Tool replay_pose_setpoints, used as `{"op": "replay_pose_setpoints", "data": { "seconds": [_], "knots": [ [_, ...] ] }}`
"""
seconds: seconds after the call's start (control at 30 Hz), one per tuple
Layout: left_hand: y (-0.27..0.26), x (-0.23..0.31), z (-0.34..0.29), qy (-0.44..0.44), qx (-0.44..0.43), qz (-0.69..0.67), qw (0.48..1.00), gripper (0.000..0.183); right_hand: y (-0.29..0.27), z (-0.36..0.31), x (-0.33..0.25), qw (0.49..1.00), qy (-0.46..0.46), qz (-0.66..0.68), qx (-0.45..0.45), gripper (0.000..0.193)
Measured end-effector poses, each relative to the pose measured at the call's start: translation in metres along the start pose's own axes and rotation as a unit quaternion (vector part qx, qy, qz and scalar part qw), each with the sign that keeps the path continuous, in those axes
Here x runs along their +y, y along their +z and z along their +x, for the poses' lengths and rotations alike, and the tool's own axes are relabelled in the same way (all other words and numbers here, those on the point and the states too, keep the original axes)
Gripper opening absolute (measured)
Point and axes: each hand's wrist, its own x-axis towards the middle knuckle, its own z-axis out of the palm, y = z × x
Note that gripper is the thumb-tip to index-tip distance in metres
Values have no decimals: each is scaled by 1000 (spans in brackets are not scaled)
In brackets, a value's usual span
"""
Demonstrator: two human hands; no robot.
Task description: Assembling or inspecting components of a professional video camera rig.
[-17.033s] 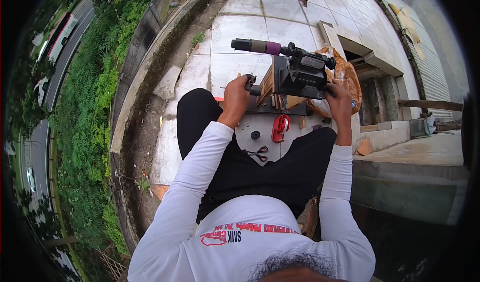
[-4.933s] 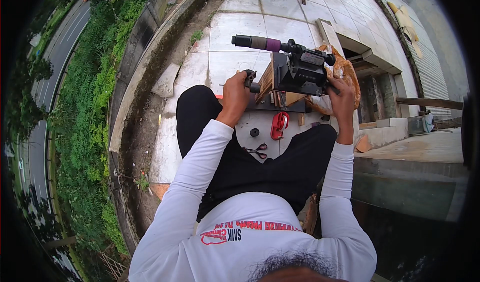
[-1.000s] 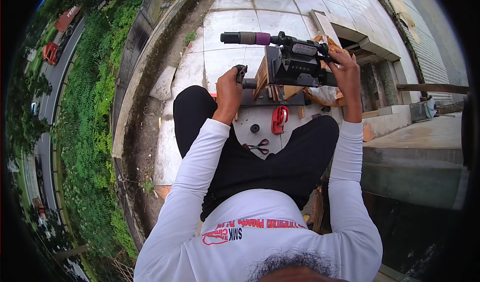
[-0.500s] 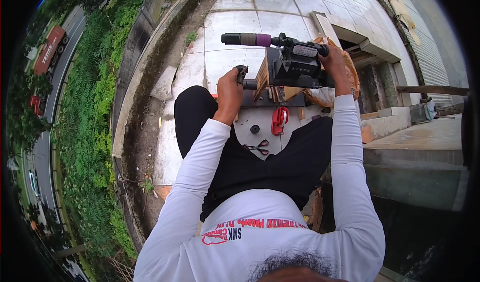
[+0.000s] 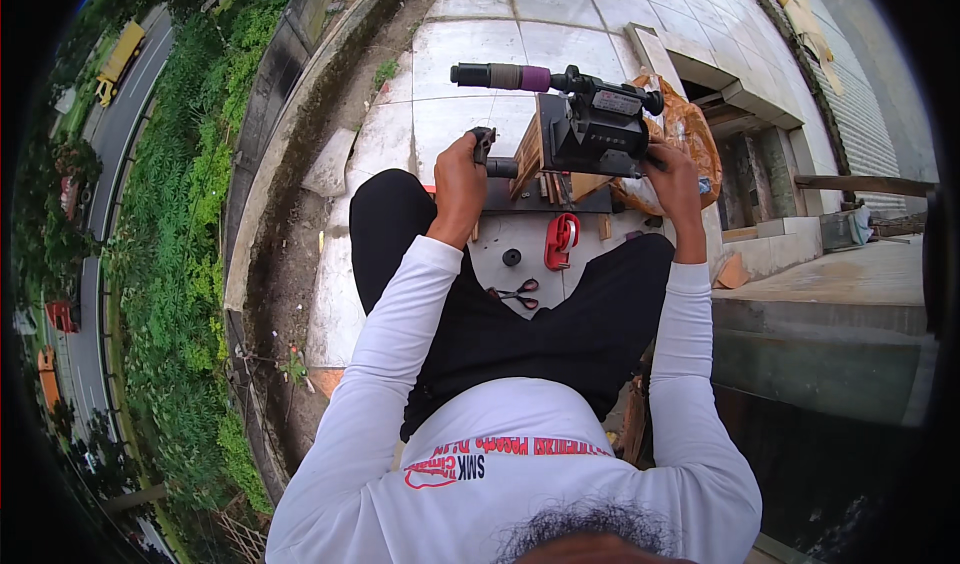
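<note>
A black hand-crank winding machine [image 5: 600, 129] with a counter sits on a wooden stand [image 5: 530, 154] in front of me. From its left side a spindle sticks out, bearing a roll wound in brown and purple [image 5: 520, 78]. My right hand [image 5: 677, 182] is closed at the machine's lower right end, around what looks like its dark crank handle, mostly hidden by the fingers. Left of the stand, my left hand [image 5: 459, 186] grips a small black object [image 5: 484, 144], its kind unclear. Beside that object, a black cylinder [image 5: 501, 168] projects from the stand.
Between my knees on the pale tiles lie a red tape dispenser [image 5: 562, 242], a small black spool [image 5: 511, 257] and scissors [image 5: 516, 294]. An orange-brown plastic bag [image 5: 690, 129] is behind the machine at right. A low wall [image 5: 262, 174] runs along the left, with greenery and a road beyond.
My right hand has come down from the machine's upper right end to its lower right. The left hand stays nearly in place, still gripping the small black object. Vehicles on the road have shifted.
</note>
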Motion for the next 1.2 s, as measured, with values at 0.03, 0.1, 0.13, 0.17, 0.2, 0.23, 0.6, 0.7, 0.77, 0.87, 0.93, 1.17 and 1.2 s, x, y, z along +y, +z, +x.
{"op": "replay_pose_setpoints", "data": {
  "seconds": [0.03,0.1,0.13,0.17,0.2,0.23,0.6,0.7,0.77,0.87,0.93,1.17,1.2],
  "knots": [
    [0,0,0,-6,-1,-1,1000,27,-7,-1,-4,1000,0,0,0,27],
    [-2,0,0,3,2,0,1000,27,-19,0,-12,1000,-6,6,22,28],
    [-2,1,0,13,4,-1,1000,27,-26,3,-15,1000,-6,6,22,28],
    [-2,2,0,12,4,-1,1000,27,-33,8,-18,999,-8,18,38,28],
    [-3,3,0,11,4,-2,1000,27,-35,13,-19,998,-12,31,53,29],
    [-2,6,0,12,1,-5,1000,27,-38,18,-14,998,-10,28,55,29],
    [2,12,0,25,11,-31,999,24,-11,100,17,993,-32,101,53,27],
    [1,18,0,41,21,-60,997,26,4,104,23,994,-60,72,49,26],
    [0,21,0,41,23,-70,996,27,11,102,25,999,-30,35,20,27],
    [1,26,2,34,12,-106,994,29,26,91,31,1000,22,-11,-7,30],
    [2,28,2,60,35,-120,990,32,30,79,28,999,42,-15,-7,32],
    [2,16,-2,25,-15,-112,993,34,18,23,-2,993,31,113,16,43],
    [-1,11,-2,3,-50,-93,994,33,12,12,-20,992,57,95,55,46]
  ]
}}
